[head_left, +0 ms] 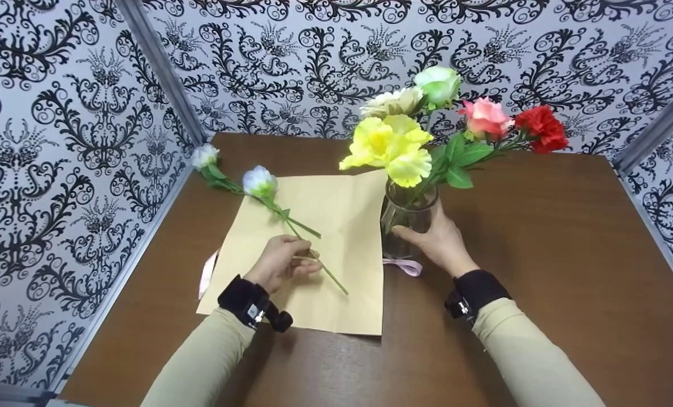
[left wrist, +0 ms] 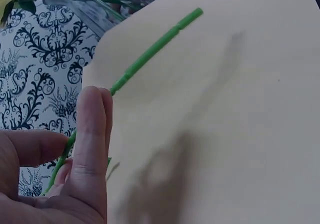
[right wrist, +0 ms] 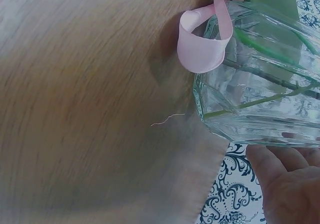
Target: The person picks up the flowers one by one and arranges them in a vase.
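Note:
My left hand (head_left: 284, 261) pinches the green stem (left wrist: 152, 51) of a pale blue-white artificial flower (head_left: 260, 182) between thumb and fingers, above a sheet of tan paper (head_left: 348, 220). A second whitish flower (head_left: 205, 156) lies farther left, its stem crossing the first. On the right, my right hand (head_left: 441, 240) grips a clear glass vase (head_left: 396, 217), thumb in front and fingers partly hidden behind. In the vase stand a yellow flower (head_left: 390, 147), a cream flower (head_left: 393, 103), a pale green flower (head_left: 438, 86), a pink rose (head_left: 487, 117) and a red carnation (head_left: 542, 129).
A pink ribbon loop (head_left: 405, 266) lies by the vase base, and a pink ribbon end (head_left: 207, 277) shows at the paper's left edge. The brown table (head_left: 568, 254) is bounded by patterned panels (head_left: 325, 68) at the back and sides.

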`<state>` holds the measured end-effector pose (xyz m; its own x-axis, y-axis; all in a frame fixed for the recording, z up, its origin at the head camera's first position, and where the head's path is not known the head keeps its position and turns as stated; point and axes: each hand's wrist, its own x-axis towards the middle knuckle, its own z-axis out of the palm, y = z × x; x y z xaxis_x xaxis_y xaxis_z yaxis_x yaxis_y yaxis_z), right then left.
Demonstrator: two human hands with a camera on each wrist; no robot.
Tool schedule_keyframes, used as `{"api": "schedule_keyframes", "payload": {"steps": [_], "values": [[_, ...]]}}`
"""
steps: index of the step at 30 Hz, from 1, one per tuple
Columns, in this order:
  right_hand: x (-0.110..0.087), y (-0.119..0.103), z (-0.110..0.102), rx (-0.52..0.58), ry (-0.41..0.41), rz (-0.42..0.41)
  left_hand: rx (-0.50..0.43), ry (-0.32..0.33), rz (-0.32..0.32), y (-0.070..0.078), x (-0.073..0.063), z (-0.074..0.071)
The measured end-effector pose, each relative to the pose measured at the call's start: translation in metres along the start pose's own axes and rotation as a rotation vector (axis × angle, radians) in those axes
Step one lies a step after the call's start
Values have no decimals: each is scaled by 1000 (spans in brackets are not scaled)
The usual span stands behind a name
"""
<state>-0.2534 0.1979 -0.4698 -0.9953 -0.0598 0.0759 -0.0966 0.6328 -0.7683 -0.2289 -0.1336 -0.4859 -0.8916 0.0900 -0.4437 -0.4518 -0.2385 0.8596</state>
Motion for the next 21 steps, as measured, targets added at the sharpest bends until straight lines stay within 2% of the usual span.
{"api": "schedule_keyframes", "payload": {"steps": [5, 12, 16, 21], "values": [[0, 1, 0, 6, 2, -5, 40, 1, -51, -5, 3, -6], [-1, 0, 0, 5, 1, 4, 167, 17, -85, -5, 6, -17], [-1, 0, 0, -4, -3, 6, 233, 66, -81, -2, 8, -23], [-2, 0, -1, -9, -26, 33, 248, 152, -46, 6, 12, -31]]}}
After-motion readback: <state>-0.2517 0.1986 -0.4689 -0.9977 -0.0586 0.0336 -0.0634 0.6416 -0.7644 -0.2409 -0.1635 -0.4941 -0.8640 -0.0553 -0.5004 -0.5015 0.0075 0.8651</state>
